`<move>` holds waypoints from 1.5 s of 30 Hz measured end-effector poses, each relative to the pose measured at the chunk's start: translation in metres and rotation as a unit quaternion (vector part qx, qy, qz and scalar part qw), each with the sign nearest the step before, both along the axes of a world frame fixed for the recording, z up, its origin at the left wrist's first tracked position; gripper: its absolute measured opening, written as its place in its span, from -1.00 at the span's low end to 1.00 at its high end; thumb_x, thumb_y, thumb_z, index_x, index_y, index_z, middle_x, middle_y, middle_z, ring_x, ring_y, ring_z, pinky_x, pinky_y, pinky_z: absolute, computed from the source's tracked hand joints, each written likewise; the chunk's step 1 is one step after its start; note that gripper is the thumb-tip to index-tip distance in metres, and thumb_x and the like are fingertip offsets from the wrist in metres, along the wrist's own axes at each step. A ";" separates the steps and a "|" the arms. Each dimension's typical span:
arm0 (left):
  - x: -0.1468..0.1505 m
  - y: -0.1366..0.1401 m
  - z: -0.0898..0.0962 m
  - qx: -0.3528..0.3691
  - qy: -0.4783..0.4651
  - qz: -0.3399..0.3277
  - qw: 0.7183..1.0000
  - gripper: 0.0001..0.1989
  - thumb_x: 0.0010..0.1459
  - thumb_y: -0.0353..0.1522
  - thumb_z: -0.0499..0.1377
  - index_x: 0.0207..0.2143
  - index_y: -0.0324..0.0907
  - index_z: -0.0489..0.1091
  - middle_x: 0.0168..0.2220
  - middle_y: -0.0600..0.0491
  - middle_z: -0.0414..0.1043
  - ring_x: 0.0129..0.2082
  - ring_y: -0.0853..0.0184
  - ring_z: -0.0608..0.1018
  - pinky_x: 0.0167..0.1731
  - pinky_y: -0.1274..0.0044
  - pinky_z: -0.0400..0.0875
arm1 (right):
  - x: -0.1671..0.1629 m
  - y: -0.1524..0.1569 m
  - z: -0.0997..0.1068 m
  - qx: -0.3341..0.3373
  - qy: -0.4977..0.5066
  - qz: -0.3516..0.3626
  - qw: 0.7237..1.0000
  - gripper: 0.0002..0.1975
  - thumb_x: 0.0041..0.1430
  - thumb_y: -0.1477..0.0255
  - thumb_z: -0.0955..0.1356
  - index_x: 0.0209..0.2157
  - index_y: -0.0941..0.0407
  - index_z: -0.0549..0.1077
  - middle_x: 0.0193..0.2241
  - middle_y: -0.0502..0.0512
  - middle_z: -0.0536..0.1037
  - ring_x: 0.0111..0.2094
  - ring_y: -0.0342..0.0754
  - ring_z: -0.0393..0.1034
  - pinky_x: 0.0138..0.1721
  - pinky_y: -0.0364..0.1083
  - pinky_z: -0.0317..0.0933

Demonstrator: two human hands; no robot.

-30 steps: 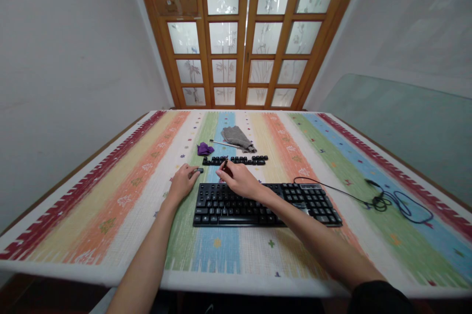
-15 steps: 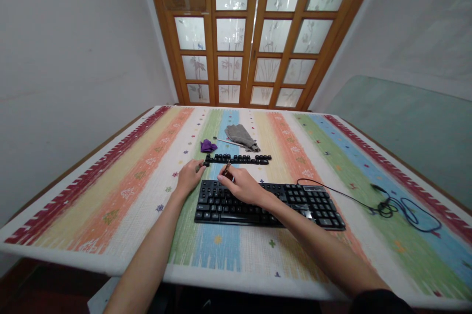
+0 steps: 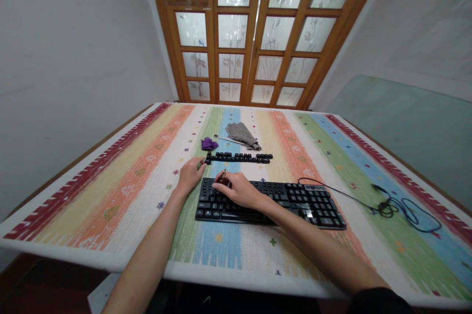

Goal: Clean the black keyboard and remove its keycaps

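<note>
A black keyboard [image 3: 295, 201] lies on the striped cloth, some of its upper key positions looking bare. My right hand [image 3: 239, 190] is over its left half, fingers closed around a small dark-brown object [image 3: 223, 180] whose exact kind I cannot make out. Beyond the keyboard, loose black keycaps [image 3: 239, 157] lie lined up in rows. My left hand [image 3: 191, 174] rests on the cloth at the left end of those rows. Its fingers are pinched together by a small greyish-green thing [image 3: 199, 165], too small to name.
Behind the keycaps lie a crumpled purple cloth [image 3: 209, 144], a thin stick [image 3: 228, 139] with a dark tip and a grey cloth [image 3: 242, 134]. The keyboard's cable [image 3: 387, 206] is coiled at the right. Wooden glazed doors [image 3: 250, 53] stand past the table's far edge.
My right hand has moved slightly left and nearer to me with the brown object, from the keyboard's back edge onto its upper-left keys. My left hand stays in nearly the same place.
</note>
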State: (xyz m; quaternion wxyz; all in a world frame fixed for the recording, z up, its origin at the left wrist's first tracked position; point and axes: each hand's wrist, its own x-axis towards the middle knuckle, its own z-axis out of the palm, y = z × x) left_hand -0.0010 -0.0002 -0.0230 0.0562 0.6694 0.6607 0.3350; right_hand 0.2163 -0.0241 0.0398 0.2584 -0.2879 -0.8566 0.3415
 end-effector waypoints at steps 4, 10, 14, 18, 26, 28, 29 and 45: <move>0.000 0.000 0.000 0.000 0.005 0.001 1.000 -0.69 0.18 -0.35 0.10 -0.05 -0.21 0.47 -0.17 -0.05 0.55 -0.17 0.18 0.55 -0.09 0.43 0.38 | -0.004 0.001 -0.010 -0.059 0.044 -0.038 0.997 -0.81 0.27 0.31 0.32 -0.29 0.16 0.45 -0.51 0.00 0.52 -0.49 -0.13 0.38 -0.38 -0.17 0.18; 0.001 0.000 -0.001 0.005 0.015 0.007 1.000 -0.71 0.16 -0.36 0.11 -0.07 -0.21 0.47 -0.18 -0.04 0.55 -0.21 0.20 0.55 -0.13 0.44 0.40 | -0.006 -0.010 -0.020 -0.018 0.072 -0.048 0.996 -0.84 0.26 0.35 0.34 -0.29 0.16 0.45 -0.50 0.02 0.52 -0.47 -0.11 0.40 -0.36 -0.16 0.20; 0.001 0.000 -0.002 0.013 0.017 0.008 1.000 -0.72 0.16 -0.36 0.12 -0.09 -0.20 0.48 -0.20 -0.03 0.56 -0.20 0.19 0.55 -0.12 0.43 0.41 | -0.012 -0.020 -0.026 0.079 0.051 -0.031 0.995 -0.88 0.26 0.38 0.34 -0.27 0.16 0.44 -0.44 0.07 0.54 -0.42 -0.09 0.41 -0.31 -0.14 0.19; 0.000 0.000 -0.002 0.020 0.017 0.008 1.000 -0.73 0.17 -0.36 0.11 -0.09 -0.19 0.47 -0.22 -0.02 0.56 -0.22 0.20 0.56 -0.13 0.43 0.41 | -0.020 -0.012 -0.017 0.108 -0.041 -0.031 0.993 -0.85 0.27 0.36 0.33 -0.27 0.17 0.43 -0.40 0.13 0.56 -0.39 -0.04 0.42 -0.31 -0.12 0.16; -0.005 0.002 -0.006 0.017 0.007 -0.004 1.000 -0.71 0.14 -0.37 0.13 -0.08 -0.21 0.46 -0.23 -0.02 0.54 -0.32 0.24 0.54 -0.17 0.43 0.41 | -0.038 0.020 0.003 -0.023 -0.078 -0.045 0.996 -0.78 0.30 0.36 0.31 -0.39 0.18 0.43 -0.55 0.05 0.52 -0.47 -0.10 0.41 -0.41 -0.16 0.13; -0.006 0.002 -0.007 0.021 0.004 -0.007 1.000 -0.71 0.15 -0.36 0.13 -0.08 -0.20 0.46 -0.25 -0.01 0.54 -0.34 0.25 0.53 -0.19 0.44 0.41 | -0.040 0.023 0.001 -0.065 -0.073 -0.043 0.994 -0.74 0.31 0.36 0.29 -0.44 0.17 0.41 -0.60 0.02 0.50 -0.51 -0.11 0.40 -0.42 -0.17 0.15; -0.006 0.002 -0.008 0.024 0.003 -0.008 1.000 -0.71 0.15 -0.36 0.13 -0.08 -0.20 0.46 -0.25 -0.01 0.54 -0.35 0.26 0.53 -0.20 0.44 0.41 | -0.040 0.025 0.001 -0.082 -0.069 -0.043 0.993 -0.73 0.31 0.37 0.28 -0.46 0.17 0.39 -0.62 0.01 0.49 -0.54 -0.12 0.39 -0.42 -0.17 0.16; 0.003 -0.030 0.035 0.000 -0.151 -0.175 0.973 -0.72 0.07 -0.19 0.25 -0.23 -0.16 0.53 -0.30 0.02 0.55 -0.39 0.34 0.45 -0.39 0.53 0.31 | -0.007 0.045 0.000 -0.097 0.113 -0.006 0.989 -0.80 0.30 0.29 0.27 -0.29 0.14 0.37 -0.43 0.02 0.52 -0.55 -0.19 0.38 -0.44 -0.18 0.27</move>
